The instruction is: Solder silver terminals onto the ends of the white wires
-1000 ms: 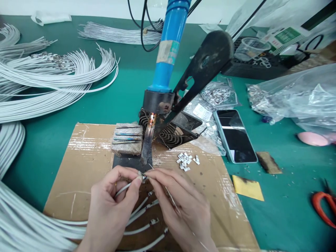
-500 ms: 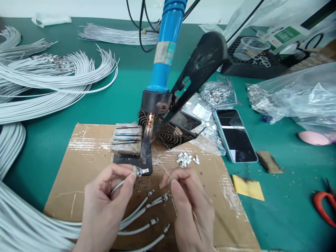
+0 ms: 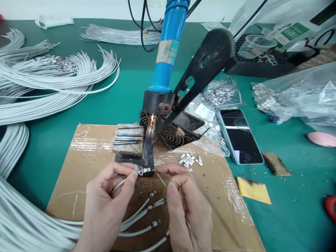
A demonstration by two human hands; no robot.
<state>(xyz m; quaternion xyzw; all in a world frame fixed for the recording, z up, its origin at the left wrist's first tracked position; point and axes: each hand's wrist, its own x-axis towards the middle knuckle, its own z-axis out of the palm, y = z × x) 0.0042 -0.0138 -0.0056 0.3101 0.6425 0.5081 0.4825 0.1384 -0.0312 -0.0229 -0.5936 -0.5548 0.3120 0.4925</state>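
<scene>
My left hand (image 3: 107, 199) pinches a white cable (image 3: 118, 185) close to its end, where a small white-and-metal connector (image 3: 146, 170) sticks out past the fingertips. Thin solder wire (image 3: 162, 179) runs through my right hand (image 3: 186, 206), held between thumb and fingers. The right index finger is stretched toward the connector; whether it touches cannot be made out. Just above the connector is the dark tip of a blue soldering iron (image 3: 168, 52), clamped tip-down in a black stand (image 3: 202, 66). More finished-looking cable ends (image 3: 141, 229) lie below, between my hands.
A cardboard sheet (image 3: 65, 175) lies under the work. Beside the iron rests a grey block (image 3: 128, 148) with metal rods. Small white parts (image 3: 187, 160) are piled right of it, near a phone (image 3: 240, 136) and a yellow sponge (image 3: 253, 190). Bundled white cables (image 3: 52, 108) cover the left.
My right hand has moved slightly up and left, its index finger now stretched out by the connector. The left hand keeps its hold on the cable. The whole view has shifted a little.
</scene>
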